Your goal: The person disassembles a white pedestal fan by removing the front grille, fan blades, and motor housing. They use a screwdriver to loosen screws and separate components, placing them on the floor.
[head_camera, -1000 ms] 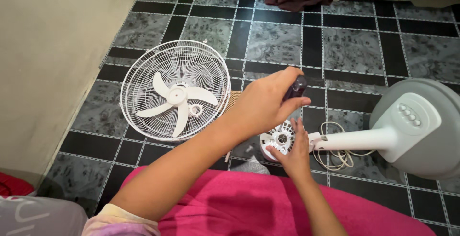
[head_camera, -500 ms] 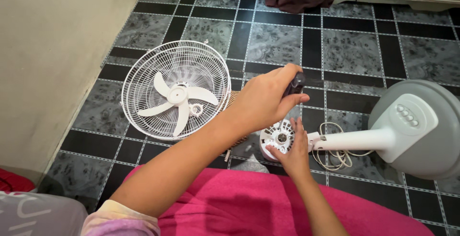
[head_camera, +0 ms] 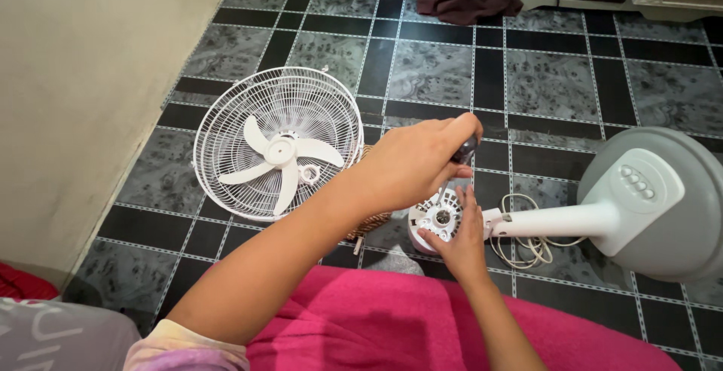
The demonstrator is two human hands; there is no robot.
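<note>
Fan motor housing [head_camera: 437, 219], white, round, vented, lies on the tiled floor [head_camera: 550, 77] at the end of the white stand pole [head_camera: 557, 220], just ahead of the pink-covered lap [head_camera: 392, 326]. Right hand [head_camera: 461, 244] rests on its lower rim w/ fingers spread, not clenched. Left hand [head_camera: 414, 164] hovers above it, clenched on a dark screwdriver handle [head_camera: 465, 149]; tip hidden. Grey base [head_camera: 663, 205] at right, coiled cord [head_camera: 527, 247] beside the pole. Grille w/ blades [head_camera: 279, 143] lies left, near the wall [head_camera: 83, 77].
</note>
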